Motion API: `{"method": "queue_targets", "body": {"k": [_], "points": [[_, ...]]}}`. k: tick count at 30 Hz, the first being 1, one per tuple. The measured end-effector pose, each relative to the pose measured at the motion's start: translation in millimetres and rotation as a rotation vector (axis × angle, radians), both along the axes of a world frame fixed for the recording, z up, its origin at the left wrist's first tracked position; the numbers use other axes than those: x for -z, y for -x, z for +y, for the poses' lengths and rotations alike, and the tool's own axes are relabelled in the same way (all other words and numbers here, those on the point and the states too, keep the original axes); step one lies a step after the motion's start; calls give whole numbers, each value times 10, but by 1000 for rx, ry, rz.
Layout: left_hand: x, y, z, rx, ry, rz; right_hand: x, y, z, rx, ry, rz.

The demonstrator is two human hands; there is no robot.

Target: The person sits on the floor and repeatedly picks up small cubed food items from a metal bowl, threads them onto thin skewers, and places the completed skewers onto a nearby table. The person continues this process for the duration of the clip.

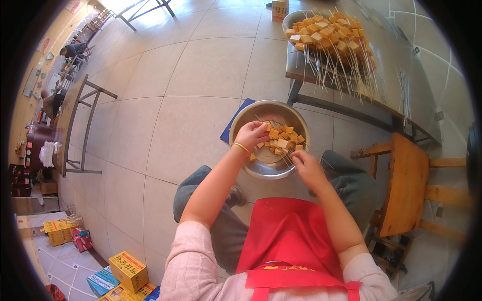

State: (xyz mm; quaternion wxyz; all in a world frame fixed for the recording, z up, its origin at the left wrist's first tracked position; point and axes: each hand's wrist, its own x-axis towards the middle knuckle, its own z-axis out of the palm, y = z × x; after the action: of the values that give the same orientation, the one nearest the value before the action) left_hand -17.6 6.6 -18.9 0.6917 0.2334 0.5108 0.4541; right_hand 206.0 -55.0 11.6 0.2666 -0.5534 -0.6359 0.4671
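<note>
A round steel basin [271,171] stands before me between my knees, holding many orange-yellow food cubes [282,143], some with pale faces, and thin skewers. At the basin's left side, my left hand [253,135] pinches one orange cube between thumb and fingers. My right hand [305,165] is at the lower right rim, its fingers closed on thin skewers [288,161] that reach into the basin. Whether a skewer passes into the pinched cube cannot be told.
A table [410,94] at the upper right bears a bowl [288,22] heaped with skewered cubes and loose skewers [404,96]. A blue object [228,131] lies under the basin. A wooden chair [404,188] stands right; boxes [128,269] lie lower left. People sit far left.
</note>
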Motion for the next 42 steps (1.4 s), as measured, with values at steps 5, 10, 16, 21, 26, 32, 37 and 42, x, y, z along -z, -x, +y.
{"method": "queue_targets", "body": {"k": [5,10,16,21,26,32,37,42], "points": [[290,276,-10,389,-171,1020,74,-111,126,97,-216,-440],[355,29,-239,1036,-63,1677,226,-255,136,113,-224,-617],[300,-54,-265,1009,-57,1713,267,-272,200,131,-415,-673],[282,-113,-309,1051,-168,1774,-40,-295,149,221,-543,-499],[390,-15,-276,1087,-192,1754,-430,-461,161,308,-599,-334],[252,-60,-236,1125,-95,1697,-763,-1318,885,650,-573,-99],[189,-43,-191,1136,-136,1662,-755,-2230,2122,868,-521,-538],[104,-100,-168,1142,-155,1618,-754,-2538,2673,770,-110,-858]]}}
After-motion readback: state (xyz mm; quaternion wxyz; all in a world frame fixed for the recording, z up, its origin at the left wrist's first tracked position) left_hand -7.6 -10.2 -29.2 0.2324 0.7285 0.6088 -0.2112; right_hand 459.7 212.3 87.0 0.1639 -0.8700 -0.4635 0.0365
